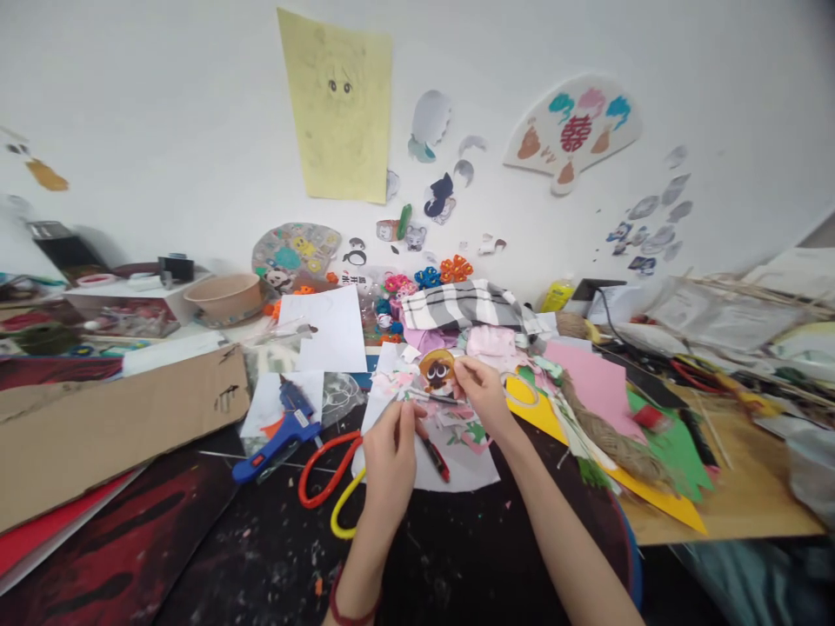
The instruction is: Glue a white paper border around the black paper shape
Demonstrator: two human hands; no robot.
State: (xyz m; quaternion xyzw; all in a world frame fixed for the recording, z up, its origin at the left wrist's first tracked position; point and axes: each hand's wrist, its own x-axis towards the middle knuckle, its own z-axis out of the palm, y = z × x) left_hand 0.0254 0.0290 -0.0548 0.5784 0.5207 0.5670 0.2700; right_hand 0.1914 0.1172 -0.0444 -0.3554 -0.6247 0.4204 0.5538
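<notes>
Between the thumb and fingers of my right hand (484, 398) is a small cartoon paper cutout (437, 372), a dark face with big eyes under a yellow hat. My left hand (390, 450) is just in front and to the left, its fingertips pinched together. Whatever is in that pinch, if anything, is too small to make out. Scissors with red and yellow handles (326, 474) lie beside my left wrist, partly hidden by it. Below the cutout, a red and black pen (436, 459) rests on a white sheet (466, 474) strewn with paper scraps (457, 422).
A blue glue gun (277, 443) lies left of the scissors, near a long cardboard piece (130, 413). Yellow paper (541, 409), a tape ring (522, 389) and a twine bundle (600, 430) are on the right. Checked cloth (463, 304) is heaped behind.
</notes>
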